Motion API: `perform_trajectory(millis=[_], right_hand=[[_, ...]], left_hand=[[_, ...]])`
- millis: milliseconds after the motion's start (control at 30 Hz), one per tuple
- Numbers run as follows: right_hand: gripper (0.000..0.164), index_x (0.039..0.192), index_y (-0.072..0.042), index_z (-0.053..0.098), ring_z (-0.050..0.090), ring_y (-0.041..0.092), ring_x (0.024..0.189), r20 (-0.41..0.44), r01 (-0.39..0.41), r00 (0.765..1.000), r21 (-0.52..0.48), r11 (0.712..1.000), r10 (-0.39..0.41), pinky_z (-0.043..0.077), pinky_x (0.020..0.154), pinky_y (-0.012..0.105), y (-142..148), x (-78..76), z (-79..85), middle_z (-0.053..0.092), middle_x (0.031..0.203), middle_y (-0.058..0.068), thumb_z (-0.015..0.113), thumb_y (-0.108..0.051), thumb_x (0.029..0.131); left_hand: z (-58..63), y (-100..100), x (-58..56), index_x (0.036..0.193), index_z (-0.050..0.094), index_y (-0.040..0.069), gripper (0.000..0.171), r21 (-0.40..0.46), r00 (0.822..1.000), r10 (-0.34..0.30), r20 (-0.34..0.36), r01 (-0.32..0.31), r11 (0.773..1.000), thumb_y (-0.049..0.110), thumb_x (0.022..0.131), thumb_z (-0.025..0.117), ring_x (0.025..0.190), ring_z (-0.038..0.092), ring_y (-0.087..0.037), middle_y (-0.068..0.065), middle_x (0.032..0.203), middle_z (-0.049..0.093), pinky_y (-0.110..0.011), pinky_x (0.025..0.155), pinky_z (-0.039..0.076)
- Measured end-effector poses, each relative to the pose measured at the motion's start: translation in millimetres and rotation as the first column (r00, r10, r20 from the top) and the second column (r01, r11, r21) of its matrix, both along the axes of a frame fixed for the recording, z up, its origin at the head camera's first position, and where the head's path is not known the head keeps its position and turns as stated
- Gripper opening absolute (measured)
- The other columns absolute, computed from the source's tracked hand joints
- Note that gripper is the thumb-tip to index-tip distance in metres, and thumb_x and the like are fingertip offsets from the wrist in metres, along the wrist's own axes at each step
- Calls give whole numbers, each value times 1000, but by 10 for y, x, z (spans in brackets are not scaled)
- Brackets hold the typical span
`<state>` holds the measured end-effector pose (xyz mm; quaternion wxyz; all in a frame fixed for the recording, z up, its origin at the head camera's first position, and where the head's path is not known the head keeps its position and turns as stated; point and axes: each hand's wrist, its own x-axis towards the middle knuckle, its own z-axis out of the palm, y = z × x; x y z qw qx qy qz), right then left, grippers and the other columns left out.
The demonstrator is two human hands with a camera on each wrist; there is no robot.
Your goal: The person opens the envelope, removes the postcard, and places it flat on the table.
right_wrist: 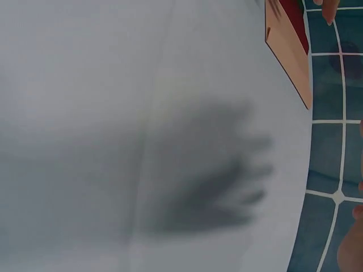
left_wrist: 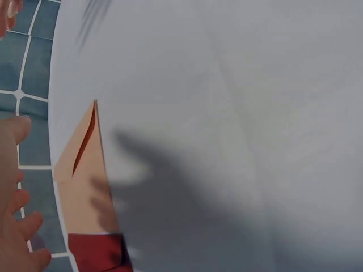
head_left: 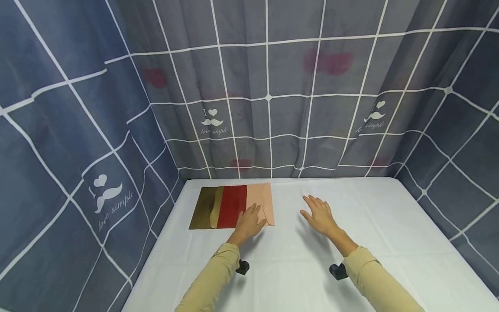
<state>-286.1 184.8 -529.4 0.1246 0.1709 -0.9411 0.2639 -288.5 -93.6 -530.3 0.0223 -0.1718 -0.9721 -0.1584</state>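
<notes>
Three envelopes lie overlapped in a row on the left part of the white table. The brown-gold envelope [head_left: 202, 208] is leftmost, the red envelope [head_left: 231, 206] is in the middle, and the pink envelope [head_left: 258, 195] is at the right. Over the lower part of the pink one hovers my left hand [head_left: 249, 222], fingers spread and holding nothing; its shadow falls on the table. My right hand [head_left: 320, 216] is held above the bare cloth to the right of the envelopes, fingers extended, with nothing in it. In the left wrist view the pink envelope's flap [left_wrist: 82, 139] stands slightly raised.
White cloth covers the table [head_left: 370, 216]. A dark blue-grey checked curtain [head_left: 249, 121] hangs behind it and along both sides. Small black devices [head_left: 242, 267] sit under each wrist.
</notes>
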Motion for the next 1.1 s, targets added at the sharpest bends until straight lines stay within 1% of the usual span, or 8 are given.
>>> perform_trajectory(millis=[167,333,433,533,633,733,933,1100], right_hand=[[55,141,2,41,28,52,129,16,2,1000,-4,1000,-2,10,105,65,-51,-23,-76,36,142,29,56,-27,97],[55,139,3,43,32,53,127,15,-14,1000,-10,1000,14,16,103,67,-125,-21,-176,39,140,31,59,-26,95],[58,141,2,41,32,51,127,46,-23,999,-41,999,25,16,103,67,-175,-15,-249,37,141,31,60,-28,94],[60,142,1,40,32,50,129,91,-19,996,-65,998,25,16,103,66,-209,13,-342,36,142,30,60,-29,94],[58,141,2,41,33,49,128,100,-9,995,-74,997,16,18,102,67,-260,40,-423,38,141,30,60,-28,94],[57,140,2,41,33,49,128,105,-26,994,-97,995,37,19,102,67,-333,55,-484,38,140,31,58,-28,95],[61,141,3,40,31,48,131,168,-68,982,-126,990,89,18,104,64,-465,81,-587,36,141,32,58,-33,94],[58,140,2,42,32,47,131,159,-47,985,-149,988,71,19,105,62,-558,78,-663,37,141,30,58,-30,95]], left_hand=[[-60,52,-19,142,41,1,59,8,1000,6,20,-6,1000,35,96,53,132,37,-37,-18,147,37,-59,105,25],[-122,65,9,140,43,0,58,12,1000,13,27,-13,1000,35,95,54,131,37,-38,-18,145,39,-60,104,25],[-162,73,15,139,45,-1,57,7,1000,-3,16,3,1000,34,95,55,130,38,-39,-19,143,40,-61,103,26],[-243,91,26,137,46,-2,56,-12,1000,-22,12,22,1000,34,95,54,130,37,-40,-20,142,41,-61,102,28],[-311,99,51,138,45,-2,57,-26,999,-15,44,17,1000,36,96,53,132,34,-40,-19,143,40,-60,103,27],[-364,72,60,140,44,0,58,-58,997,5,73,0,998,39,97,51,134,32,-38,-17,145,39,-58,105,26],[-469,5,80,142,43,4,60,-113,994,13,109,-1,994,43,98,49,135,31,-36,-14,146,39,-58,106,23],[-499,67,99,142,44,4,60,-121,998,-12,68,20,993,45,98,47,135,31,-34,-13,147,38,-57,106,24]])
